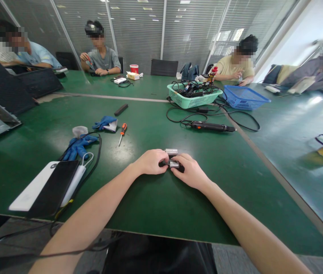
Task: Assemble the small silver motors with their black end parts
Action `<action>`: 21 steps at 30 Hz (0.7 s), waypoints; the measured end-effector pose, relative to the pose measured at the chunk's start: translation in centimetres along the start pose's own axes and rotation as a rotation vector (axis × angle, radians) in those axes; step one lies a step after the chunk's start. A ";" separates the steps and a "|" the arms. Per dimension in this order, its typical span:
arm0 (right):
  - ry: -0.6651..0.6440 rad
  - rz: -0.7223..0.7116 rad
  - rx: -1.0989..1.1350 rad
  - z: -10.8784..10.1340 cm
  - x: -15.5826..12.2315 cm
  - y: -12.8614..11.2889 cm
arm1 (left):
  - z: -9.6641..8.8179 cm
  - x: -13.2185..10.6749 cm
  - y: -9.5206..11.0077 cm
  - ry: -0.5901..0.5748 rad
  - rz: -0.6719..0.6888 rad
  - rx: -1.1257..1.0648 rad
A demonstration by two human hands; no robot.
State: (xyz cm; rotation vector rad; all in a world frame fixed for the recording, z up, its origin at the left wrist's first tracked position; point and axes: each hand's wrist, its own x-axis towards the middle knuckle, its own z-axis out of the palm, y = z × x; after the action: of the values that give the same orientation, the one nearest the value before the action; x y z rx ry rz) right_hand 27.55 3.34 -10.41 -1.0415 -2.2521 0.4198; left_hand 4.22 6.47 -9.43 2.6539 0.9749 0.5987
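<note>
Green tabletop [150,205] bore an orange-handled screwdriver [124,129]. Left hand [152,161] and right hand [190,171] were both clamped, fingers close together, on a small metal part [174,164].

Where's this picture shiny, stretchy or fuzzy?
In the head view, pale glare shines on the green table below the orange-handled screwdriver; in the same head view, the person at the far right looks stretched and soft; there too, fine detail on the metal piece between the left hand and right hand is unclear.
</note>
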 end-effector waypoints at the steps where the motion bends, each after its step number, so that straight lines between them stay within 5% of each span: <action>1: 0.000 0.001 -0.001 0.0 0.0 0.0 | 0.0 0.0 0.0 -0.002 -0.001 -0.001; 21: -0.002 0.013 0.017 -0.1 0.1 -0.1 | 0.1 0.1 -0.1 -0.003 0.014 0.001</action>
State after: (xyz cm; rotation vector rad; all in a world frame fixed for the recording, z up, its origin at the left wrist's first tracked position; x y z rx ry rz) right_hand 27.50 3.36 -10.19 -1.0481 -2.2408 0.4455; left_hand 4.25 6.57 -9.51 2.6634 0.9574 0.5974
